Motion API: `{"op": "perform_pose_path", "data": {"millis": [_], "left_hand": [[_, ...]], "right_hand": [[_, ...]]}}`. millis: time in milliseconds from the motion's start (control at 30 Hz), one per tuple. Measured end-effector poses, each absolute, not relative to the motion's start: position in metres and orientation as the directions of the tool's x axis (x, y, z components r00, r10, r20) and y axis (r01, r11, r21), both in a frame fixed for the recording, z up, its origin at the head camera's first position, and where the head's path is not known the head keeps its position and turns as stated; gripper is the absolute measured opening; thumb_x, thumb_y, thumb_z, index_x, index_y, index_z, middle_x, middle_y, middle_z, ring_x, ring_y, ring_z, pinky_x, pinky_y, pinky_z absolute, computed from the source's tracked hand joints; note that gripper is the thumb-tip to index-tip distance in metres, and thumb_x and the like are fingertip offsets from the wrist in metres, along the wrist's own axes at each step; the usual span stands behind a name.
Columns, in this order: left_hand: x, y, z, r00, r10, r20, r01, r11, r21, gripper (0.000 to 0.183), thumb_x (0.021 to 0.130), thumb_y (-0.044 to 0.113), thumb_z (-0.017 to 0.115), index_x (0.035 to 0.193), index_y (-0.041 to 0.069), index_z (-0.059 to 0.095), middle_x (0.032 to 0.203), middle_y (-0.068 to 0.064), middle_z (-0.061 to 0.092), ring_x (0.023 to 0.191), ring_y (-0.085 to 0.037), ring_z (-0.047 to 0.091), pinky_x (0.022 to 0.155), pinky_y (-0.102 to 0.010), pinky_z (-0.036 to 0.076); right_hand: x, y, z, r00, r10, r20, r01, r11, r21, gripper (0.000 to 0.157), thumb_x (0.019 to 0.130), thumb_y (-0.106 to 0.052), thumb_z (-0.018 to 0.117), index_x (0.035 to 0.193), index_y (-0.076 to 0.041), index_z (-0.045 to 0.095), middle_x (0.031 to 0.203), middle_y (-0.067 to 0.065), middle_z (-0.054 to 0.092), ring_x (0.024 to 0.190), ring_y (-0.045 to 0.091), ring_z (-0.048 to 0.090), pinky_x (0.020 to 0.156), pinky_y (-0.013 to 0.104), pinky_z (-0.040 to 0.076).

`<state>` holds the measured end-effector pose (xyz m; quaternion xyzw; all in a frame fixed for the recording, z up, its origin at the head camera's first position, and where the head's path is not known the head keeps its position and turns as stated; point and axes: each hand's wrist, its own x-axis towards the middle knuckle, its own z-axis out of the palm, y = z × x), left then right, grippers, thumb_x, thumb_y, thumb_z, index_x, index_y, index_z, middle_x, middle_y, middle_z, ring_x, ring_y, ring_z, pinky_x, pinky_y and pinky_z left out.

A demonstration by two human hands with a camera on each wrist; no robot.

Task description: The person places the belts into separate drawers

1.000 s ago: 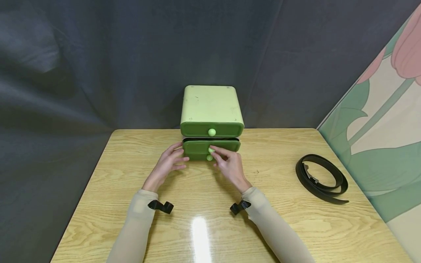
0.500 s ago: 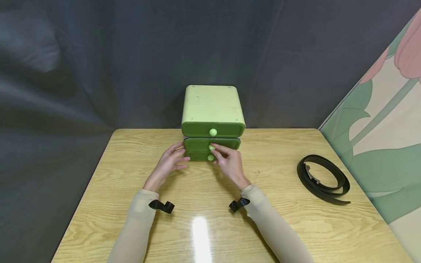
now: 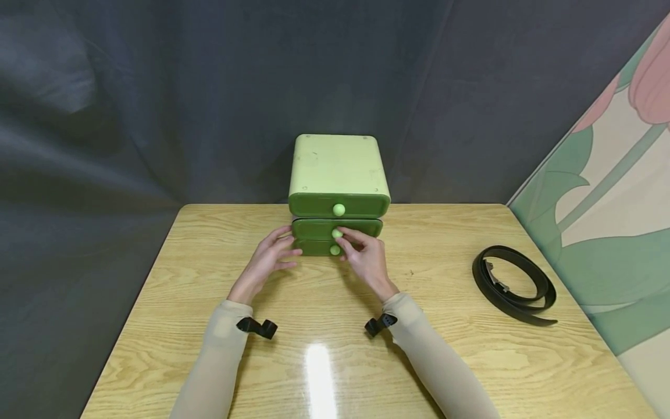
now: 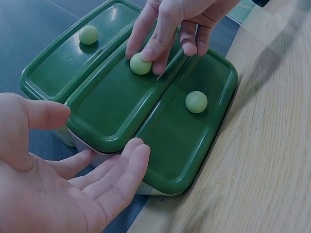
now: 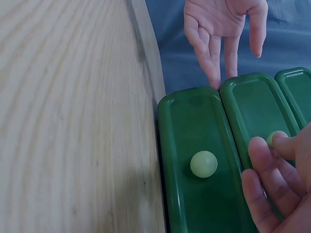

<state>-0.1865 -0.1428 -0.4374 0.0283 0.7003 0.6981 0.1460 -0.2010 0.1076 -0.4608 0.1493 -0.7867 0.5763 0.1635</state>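
While the middle knob is pinched by the thumb and fingers of the right hand, the left hand is held loose, fingers extended and released, at the left end of the middle drawer. Contact there can't be confirmed. Middle drawer is stacked between the top drawer and the bottom drawer; all three fronts are dark green, each fitted with one round pale green knob. All are housed in a pale green cabinet, set upright at the far edge of the table and backed by a dark curtain. Black wrist cameras are strapped over pale sleeves. Coiled black belt with metal buckle is laid on the table to the right, well apart from the cabinet. Far right, a tulip-patterned panel is seen.
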Motion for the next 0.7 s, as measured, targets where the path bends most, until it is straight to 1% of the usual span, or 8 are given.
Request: {"op": "perform_pose_path", "data": {"millis": [67,167,233,267,367,500,567,700], "left_hand": [[-0.186,-0.143,-0.437,-0.956,0.242,-0.165,-0.164,0.023,0.986,0.059,0.116,0.026,0.041,0.17,0.008,0.024,0.17,-0.023,0.035,0.143,-0.045,0.055,0.106,-0.043,0.059],[-0.186,-0.144,-0.438,-0.957,0.239,-0.163,-0.163,0.022,0.986,0.059,0.116,0.027,0.041,0.169,0.008,0.024,0.17,-0.023,0.035,0.143,-0.045,0.055,0.107,-0.044,0.059],[-0.187,-0.144,-0.44,-0.959,0.231,-0.163,-0.162,0.022,0.987,0.059,0.116,0.026,0.042,0.169,0.008,0.025,0.169,-0.023,0.036,0.142,-0.044,0.056,0.108,-0.046,0.058],[-0.188,-0.145,-0.441,-0.961,0.224,-0.163,-0.162,0.022,0.987,0.059,0.116,0.026,0.042,0.169,0.007,0.025,0.169,-0.023,0.037,0.142,-0.044,0.056,0.109,-0.046,0.057],[-0.188,-0.146,-0.444,-0.966,0.199,-0.167,-0.166,0.022,0.986,0.059,0.115,0.027,0.044,0.169,0.008,0.027,0.168,-0.022,0.039,0.141,-0.043,0.056,0.11,-0.047,0.056],[-0.189,-0.147,-0.447,-0.97,0.169,-0.175,-0.173,0.025,0.985,0.06,0.114,0.028,0.046,0.168,0.007,0.029,0.167,-0.021,0.042,0.142,-0.043,0.055,0.109,-0.047,0.057],[-0.19,-0.146,-0.448,-0.971,0.158,-0.179,-0.177,0.026,0.984,0.059,0.114,0.027,0.047,0.167,0.007,0.03,0.167,-0.021,0.042,0.144,-0.043,0.053,0.112,-0.049,0.055],[-0.192,-0.145,-0.452,-0.972,0.143,-0.188,-0.186,0.024,0.982,0.06,0.114,0.026,0.048,0.167,0.006,0.031,0.167,-0.023,0.041,0.15,-0.043,0.046,0.118,-0.056,0.047]], "right_hand": [[-0.2,0.109,-0.462,-0.904,-0.036,0.427,-0.418,0.292,-0.86,0.025,0.096,-0.005,0.08,0.12,-0.003,0.08,0.104,0.02,0.081,0.062,0.041,0.074,0.056,0.032,0.063],[-0.2,0.114,-0.463,-0.911,-0.027,0.412,-0.399,0.32,-0.859,0.021,0.096,-0.009,0.08,0.117,-0.003,0.081,0.099,0.02,0.082,0.063,0.043,0.074,0.055,0.03,0.062],[-0.2,0.117,-0.465,-0.917,-0.028,0.399,-0.384,0.344,-0.857,0.018,0.097,-0.011,0.08,0.113,-0.003,0.081,0.097,0.019,0.082,0.064,0.044,0.074,0.055,0.024,0.059],[-0.2,0.118,-0.465,-0.92,-0.029,0.391,-0.375,0.356,-0.856,0.016,0.098,-0.012,0.079,0.112,-0.004,0.082,0.096,0.018,0.082,0.063,0.044,0.074,0.055,0.023,0.058],[-0.2,0.122,-0.469,-0.931,-0.051,0.361,-0.351,0.389,-0.852,0.014,0.099,-0.014,0.078,0.109,-0.005,0.082,0.095,0.016,0.083,0.063,0.042,0.074,0.055,0.021,0.057],[-0.2,0.125,-0.473,-0.95,-0.101,0.296,-0.31,0.427,-0.849,0.016,0.1,-0.017,0.077,0.111,-0.007,0.083,0.098,0.013,0.083,0.062,0.037,0.075,0.054,0.021,0.055],[-0.201,0.127,-0.475,-0.956,-0.124,0.268,-0.294,0.446,-0.845,0.017,0.101,-0.018,0.076,0.113,-0.008,0.083,0.1,0.013,0.083,0.062,0.035,0.076,0.052,0.021,0.054],[-0.202,0.129,-0.477,-0.956,-0.163,0.242,-0.291,0.488,-0.823,0.018,0.102,-0.018,0.075,0.114,-0.009,0.083,0.1,0.011,0.084,0.061,0.03,0.075,0.049,0.021,0.049]]}}
